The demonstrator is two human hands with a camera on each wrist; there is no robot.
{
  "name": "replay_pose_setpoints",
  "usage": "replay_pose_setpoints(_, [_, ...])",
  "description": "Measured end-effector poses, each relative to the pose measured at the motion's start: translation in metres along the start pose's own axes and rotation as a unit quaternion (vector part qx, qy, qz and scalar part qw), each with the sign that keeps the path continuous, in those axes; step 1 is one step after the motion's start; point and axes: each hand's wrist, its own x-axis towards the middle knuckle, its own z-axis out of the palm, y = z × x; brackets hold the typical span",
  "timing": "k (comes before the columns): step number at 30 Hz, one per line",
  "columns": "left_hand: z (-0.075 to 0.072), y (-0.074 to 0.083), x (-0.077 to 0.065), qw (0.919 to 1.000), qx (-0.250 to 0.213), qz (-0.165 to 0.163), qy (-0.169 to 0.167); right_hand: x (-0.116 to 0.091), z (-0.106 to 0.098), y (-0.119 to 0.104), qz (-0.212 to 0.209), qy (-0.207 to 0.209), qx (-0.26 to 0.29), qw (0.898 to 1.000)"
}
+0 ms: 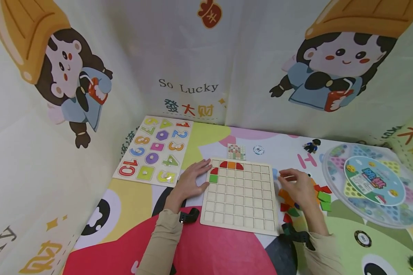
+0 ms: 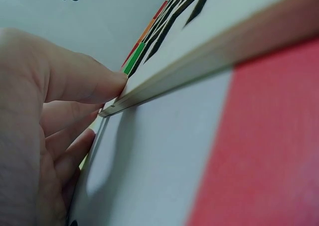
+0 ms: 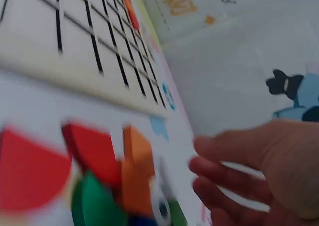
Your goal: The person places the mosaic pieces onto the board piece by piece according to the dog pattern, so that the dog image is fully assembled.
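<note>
A pale wooden grid board [image 1: 241,208] lies on the patterned tabletop. Along its far-left cells sit a green square [image 1: 213,178], a red quarter-round piece [image 1: 215,171], and an orange square [image 1: 231,165] between two more red pieces. My left hand [image 1: 191,181] rests against the board's left edge, its thumb at the rim beside the green square and its other fingers farther along. Just off the board's right side hovers my right hand [image 1: 298,188], fingers loosely bent with nothing visible between them. Under and around it lie loose orange pieces [image 1: 286,198], red pieces [image 3: 32,171] and green pieces [image 1: 324,197].
A small pattern card [image 1: 236,152] and a pale round chip [image 1: 258,150] lie beyond the board. To the left is a number-and-shape puzzle [image 1: 158,146]. On the right stand a toy figure [image 1: 311,146] and a big round clear case [image 1: 375,183], with a black chip [image 1: 363,238] nearer.
</note>
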Motion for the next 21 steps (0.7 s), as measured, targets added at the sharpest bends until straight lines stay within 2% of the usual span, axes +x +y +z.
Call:
replay_pose_setpoints(2, [0.0, -0.001, -0.001, 1.0, -0.001, -0.001, 0.002, -0.008, -0.017, 0.016, -0.001, -0.01, -0.011, 1.0])
replay_pose_setpoints(4, [0.0, -0.001, -0.001, 1.0, -0.001, 0.0, 0.005, -0.017, -0.027, 0.026, -0.026, -0.043, -0.003, 0.999])
replay_pose_setpoints(7, [0.0, -0.002, -0.001, 1.0, 0.0, 0.0, 0.007, -0.031, -0.032, 0.034, -0.072, -0.107, 0.016, 0.991])
replay_pose_setpoints(9, [0.0, -0.001, -0.001, 1.0, 0.001, -0.001, 0.005, -0.039, -0.032, 0.035, -0.091, -0.134, 0.006, 0.987])
replay_pose_setpoints(12, [-0.001, 0.001, -0.001, 1.0, -0.002, -0.003, 0.001, -0.048, -0.03, 0.034, -0.107, -0.129, -0.042, 0.985])
replay_pose_setpoints(15, [-0.001, 0.002, -0.001, 1.0, -0.004, -0.003, -0.003, -0.053, -0.028, 0.034, -0.102, -0.109, -0.083, 0.985])
replay_pose_setpoints(21, [-0.001, 0.003, 0.0, 1.0, -0.003, -0.004, -0.004, -0.053, -0.024, 0.035, -0.078, -0.115, -0.054, 0.989])
